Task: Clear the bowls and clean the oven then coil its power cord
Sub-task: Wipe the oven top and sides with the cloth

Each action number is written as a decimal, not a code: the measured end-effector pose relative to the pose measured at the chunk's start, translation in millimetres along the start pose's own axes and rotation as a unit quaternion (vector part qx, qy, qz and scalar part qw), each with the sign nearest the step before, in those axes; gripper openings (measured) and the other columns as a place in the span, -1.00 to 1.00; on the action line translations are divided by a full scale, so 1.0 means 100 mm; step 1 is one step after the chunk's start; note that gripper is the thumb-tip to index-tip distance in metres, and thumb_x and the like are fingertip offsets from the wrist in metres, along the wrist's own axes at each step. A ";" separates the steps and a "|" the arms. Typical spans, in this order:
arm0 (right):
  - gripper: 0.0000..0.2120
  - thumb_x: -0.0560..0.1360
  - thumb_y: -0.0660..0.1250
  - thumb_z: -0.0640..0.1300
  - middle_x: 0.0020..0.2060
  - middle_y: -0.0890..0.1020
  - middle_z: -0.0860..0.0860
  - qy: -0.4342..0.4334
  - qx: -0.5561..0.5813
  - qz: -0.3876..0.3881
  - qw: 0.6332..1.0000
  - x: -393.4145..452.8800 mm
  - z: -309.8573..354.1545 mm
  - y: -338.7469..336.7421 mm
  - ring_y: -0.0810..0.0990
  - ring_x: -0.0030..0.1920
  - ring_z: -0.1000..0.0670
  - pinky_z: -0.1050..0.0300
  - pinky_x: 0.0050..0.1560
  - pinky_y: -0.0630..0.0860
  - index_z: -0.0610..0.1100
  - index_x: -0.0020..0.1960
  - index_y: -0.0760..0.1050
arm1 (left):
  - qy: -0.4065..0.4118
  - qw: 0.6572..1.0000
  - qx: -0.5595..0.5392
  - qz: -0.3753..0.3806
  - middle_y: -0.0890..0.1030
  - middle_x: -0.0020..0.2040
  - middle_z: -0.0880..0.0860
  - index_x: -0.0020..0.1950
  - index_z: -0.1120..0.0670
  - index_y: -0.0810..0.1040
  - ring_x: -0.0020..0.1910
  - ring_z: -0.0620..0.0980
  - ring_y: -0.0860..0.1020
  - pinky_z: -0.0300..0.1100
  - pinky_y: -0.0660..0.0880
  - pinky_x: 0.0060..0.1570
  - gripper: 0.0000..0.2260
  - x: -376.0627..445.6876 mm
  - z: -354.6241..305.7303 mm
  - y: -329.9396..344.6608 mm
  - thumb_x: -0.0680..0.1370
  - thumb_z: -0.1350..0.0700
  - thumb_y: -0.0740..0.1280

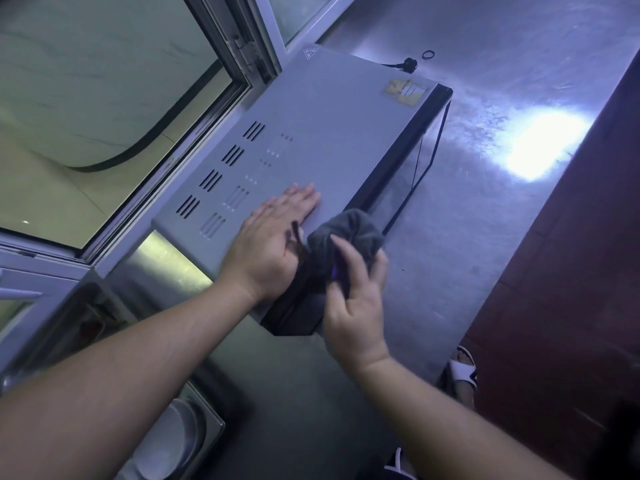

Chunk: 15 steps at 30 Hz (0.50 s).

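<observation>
A silver oven [322, 133] with a black front stands on a steel counter [485, 209] beside a window. My left hand [273, 237] lies flat on the oven's top near its front edge. My right hand [356, 289] grips a bunched grey cloth [349, 233] against the oven's black front panel at the near end. The power plug [408, 63] with a bit of black cord lies on the counter behind the oven's far end. Metal bowls [180, 441] sit low at the left, below the counter's level.
A window frame [221, 109] runs close along the oven's back. A small black ring [428, 54] lies on the counter by the plug. Dark red floor [571, 271] borders the counter on the right, where a foot in a white sandal [462, 370] shows.
</observation>
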State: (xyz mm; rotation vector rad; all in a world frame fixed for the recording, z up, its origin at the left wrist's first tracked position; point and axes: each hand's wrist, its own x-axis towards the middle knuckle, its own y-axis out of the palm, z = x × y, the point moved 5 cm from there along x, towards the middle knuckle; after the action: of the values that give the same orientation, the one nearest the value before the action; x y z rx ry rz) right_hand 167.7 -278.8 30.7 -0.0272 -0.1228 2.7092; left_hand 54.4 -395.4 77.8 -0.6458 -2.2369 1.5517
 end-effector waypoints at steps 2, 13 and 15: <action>-0.44 0.48 0.26 -0.29 0.43 0.27 -0.05 0.003 0.012 0.018 1.000 -0.22 0.00 0.09 0.35 0.47 0.05 0.19 0.53 0.22 0.19 0.37 0.44 | 0.002 1.000 -0.002 0.011 0.23 0.63 -0.13 0.62 -0.03 0.28 0.62 -0.18 0.11 0.02 0.08 0.60 -0.49 0.00 0.02 0.02 0.64 0.13 0.08; -0.35 0.41 0.31 -0.38 0.33 0.29 0.11 0.012 -0.033 0.158 0.987 -0.91 -0.35 0.27 0.40 0.35 0.11 0.14 0.45 0.35 0.22 0.31 0.36 | -0.002 1.000 0.011 0.012 0.25 0.63 -0.10 0.62 -0.02 0.29 0.62 -0.13 0.15 -0.01 0.07 0.61 -0.49 0.02 0.00 0.02 0.64 0.08 0.05; -0.42 0.42 0.30 -0.36 0.32 0.31 0.08 0.004 -0.052 0.190 0.980 -0.95 -0.42 0.27 0.42 0.33 0.11 0.23 0.43 0.34 0.14 0.31 0.41 | -0.007 1.000 0.013 0.010 0.25 0.62 -0.11 0.61 -0.02 0.30 0.62 -0.14 0.15 -0.02 0.06 0.61 -0.49 0.02 -0.01 0.01 0.63 0.09 0.05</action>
State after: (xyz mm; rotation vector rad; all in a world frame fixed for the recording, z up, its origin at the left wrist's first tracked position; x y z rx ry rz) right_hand 244.6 -339.9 -13.1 -0.1008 -0.2841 3.0808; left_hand 53.3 -393.4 77.4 -0.6537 -2.2234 1.5959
